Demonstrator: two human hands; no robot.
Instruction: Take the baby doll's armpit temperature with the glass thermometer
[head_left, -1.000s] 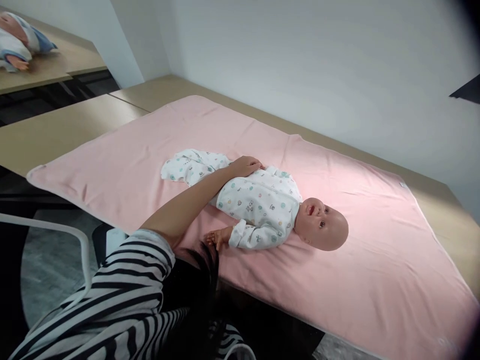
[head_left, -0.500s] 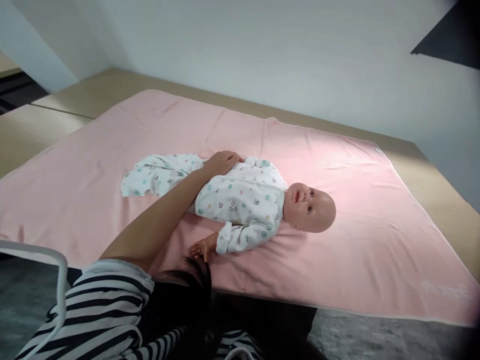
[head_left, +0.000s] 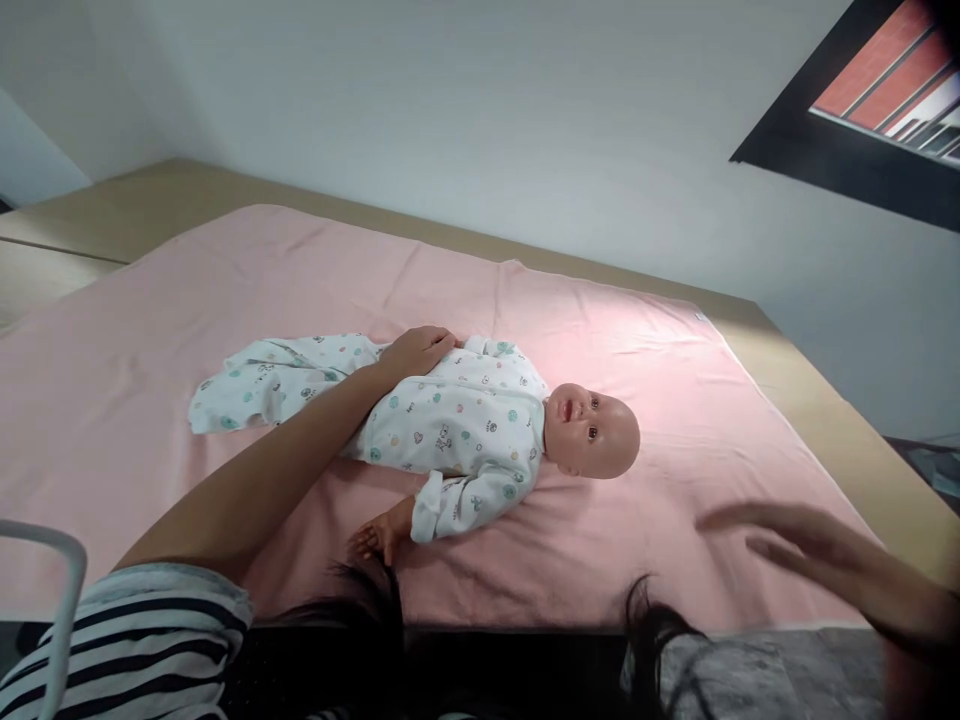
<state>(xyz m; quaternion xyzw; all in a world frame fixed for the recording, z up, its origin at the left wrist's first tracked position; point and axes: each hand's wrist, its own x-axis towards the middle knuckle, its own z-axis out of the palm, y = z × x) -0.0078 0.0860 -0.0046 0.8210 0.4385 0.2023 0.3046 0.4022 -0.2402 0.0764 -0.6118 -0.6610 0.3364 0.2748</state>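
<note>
My left hand rests on the doll, finger grip unclear; my right hand, thumb parted, is beyond the doll's head.

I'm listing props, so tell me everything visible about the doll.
The doll lies on its back on a pink blanket, head to the right of the picture. Its smooth bald head looks like plastic, eyes open. It wears a white cloth suit with small coloured prints. Its near arm lies out from its side, cuff turned back. The person's left hand rests on its middle.

Dark-framed window in pale wall.
</note>
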